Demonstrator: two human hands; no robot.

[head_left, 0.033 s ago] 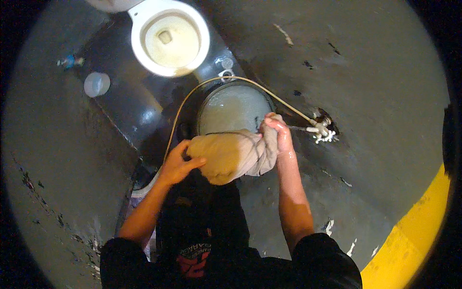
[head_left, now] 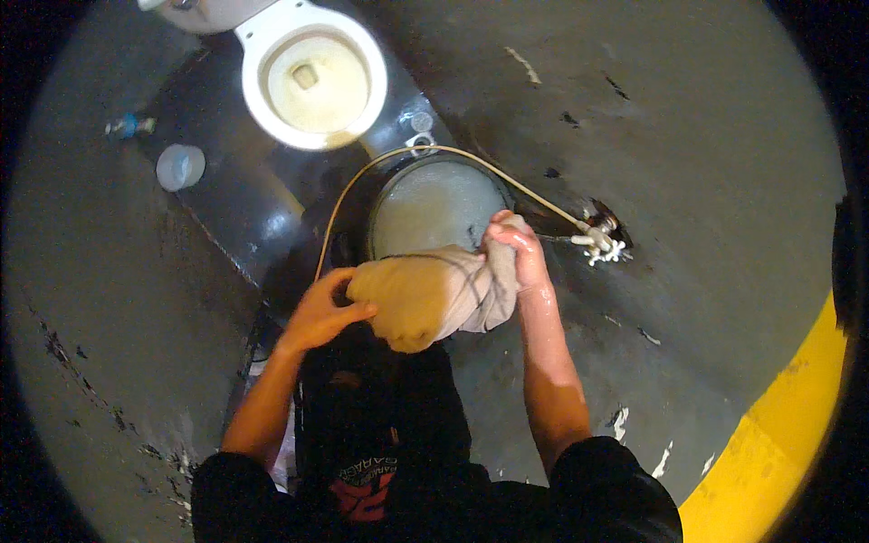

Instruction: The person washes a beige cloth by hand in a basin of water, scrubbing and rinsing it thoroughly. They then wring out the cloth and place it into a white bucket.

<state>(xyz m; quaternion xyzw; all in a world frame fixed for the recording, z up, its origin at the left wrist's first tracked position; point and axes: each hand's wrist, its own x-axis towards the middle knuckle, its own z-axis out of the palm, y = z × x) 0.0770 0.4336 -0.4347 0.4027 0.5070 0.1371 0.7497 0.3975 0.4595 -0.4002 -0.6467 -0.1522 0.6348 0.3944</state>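
Note:
A bunched, wet-looking beige cloth (head_left: 412, 299) with a dark line across it hangs between my two hands; whether it is a garment I cannot tell. My left hand (head_left: 328, 312) holds its left end, thumb in front and some fingertips hidden behind the folds. At the other end my right hand (head_left: 518, 246), wet and shiny, is closed tightly around a twisted part. Just beyond the cloth stands a round tub (head_left: 439, 199) of cloudy, sudsy water, its near rim covered by the cloth.
A white toilet (head_left: 376, 90) stands at the far left, with a translucent container (head_left: 181, 167) beside it. From a tap (head_left: 599, 242) on the right, a yellowish hose (head_left: 362, 172) arcs around the tub. A yellow surface (head_left: 769, 434) lies at lower right.
The view has shifted slightly, with the toilet and tap a little farther left. The cloth stays in both hands, its left part sagging slightly lower.

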